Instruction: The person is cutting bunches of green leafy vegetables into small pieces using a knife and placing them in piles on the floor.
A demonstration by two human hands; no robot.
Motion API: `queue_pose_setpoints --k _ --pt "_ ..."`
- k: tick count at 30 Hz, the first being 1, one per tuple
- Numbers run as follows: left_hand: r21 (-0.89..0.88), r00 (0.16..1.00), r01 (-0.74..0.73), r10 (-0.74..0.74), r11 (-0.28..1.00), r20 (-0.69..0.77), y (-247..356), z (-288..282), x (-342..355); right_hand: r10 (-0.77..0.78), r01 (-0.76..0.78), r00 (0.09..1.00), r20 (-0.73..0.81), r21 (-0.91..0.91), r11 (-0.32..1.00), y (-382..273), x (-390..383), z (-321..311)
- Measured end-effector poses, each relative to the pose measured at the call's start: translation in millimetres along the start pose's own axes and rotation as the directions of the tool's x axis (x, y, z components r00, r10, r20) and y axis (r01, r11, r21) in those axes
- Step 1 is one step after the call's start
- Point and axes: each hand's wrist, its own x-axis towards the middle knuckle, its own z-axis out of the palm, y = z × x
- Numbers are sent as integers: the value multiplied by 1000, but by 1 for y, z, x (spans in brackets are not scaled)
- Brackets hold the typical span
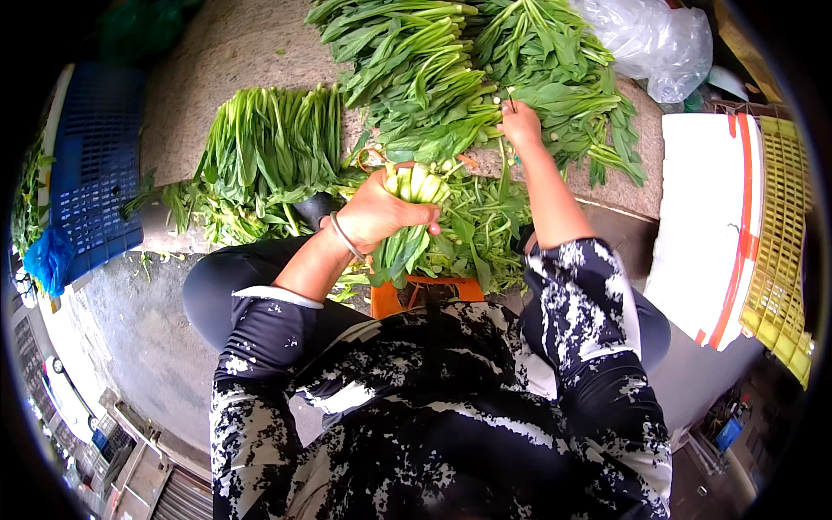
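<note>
A bunch of leafy greens (416,184) with thick pale stems is gripped in my left hand (373,212), cut ends up and leaves hanging down over my lap. Out to the right, my right hand (521,126) is closed at the edge of a large pile of greens (416,65). A thin dark piece sticks up from its fingers; what it belongs to is too small to make out. Under both hands lie loose leaves and trimmings (481,221). To the left, a neat row of greens (277,134) rests on the stone slab (234,52).
A blue plastic crate (95,156) with a blue bag (49,260) stands at the left. On the right are a white foam box (702,217) with red tape and a yellow crate (784,234). Clear plastic bags (654,43) lie at the far right. Below my hands shows something orange (386,299).
</note>
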Motion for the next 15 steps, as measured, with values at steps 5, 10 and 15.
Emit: queue_pose_setpoints --k 5,10,15 --pt "-32 990 -69 65 997 -129 -1 -12 0 258 -235 941 218 -127 964 -27 19 17" --pt "-31 982 -121 115 992 -152 3 -11 -2 366 -412 890 273 136 901 -45 0 11" --pt "59 960 -123 134 991 -244 1 -7 1 165 -289 945 284 482 827 -60 -16 -19"
